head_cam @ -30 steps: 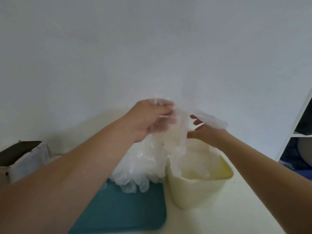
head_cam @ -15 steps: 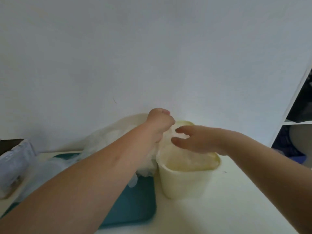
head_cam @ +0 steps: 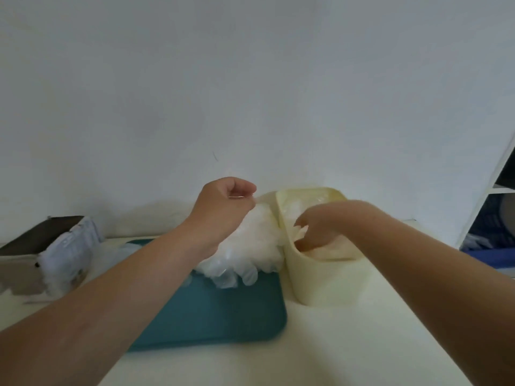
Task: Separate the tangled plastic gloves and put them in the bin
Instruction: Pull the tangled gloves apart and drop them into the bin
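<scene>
Glove pile (head_cam: 250, 246): a translucent white tangled heap on the far right part of the teal tray (head_cam: 223, 316), its right edge touching the bin wall; no long axis can be read, the loose finger ends spill towards you
Gloves already binned: pale film (head_cam: 296, 207) shows inside the far part of the bin; the count cannot be told
Bin (head_cam: 320, 277): cream, open-topped, upright on the table (head_cam: 348, 344), just right of the tray and touching the pile
Left hand (head_cam: 225, 210): directly above the top of the pile, fingers curled in, thumb against forefinger; a thin glint at the tips may be film, but whether you have hold of a glove cannot be told
Right hand (head_cam: 323, 224): over the bin mouth, fingers loosely extended downward past the rim, nothing seen pinched; the tips are partly hidden by the rim
Governing relation: the pile lies straight below your left hand and to the left of your right; the left is the nearer hand, the bin a short carry to its right
Judgement: draw one glove upward with the left hand, so that neighbours fall away before it crosses the rim
Risk: the film clings and several gloves may lift together
</scene>
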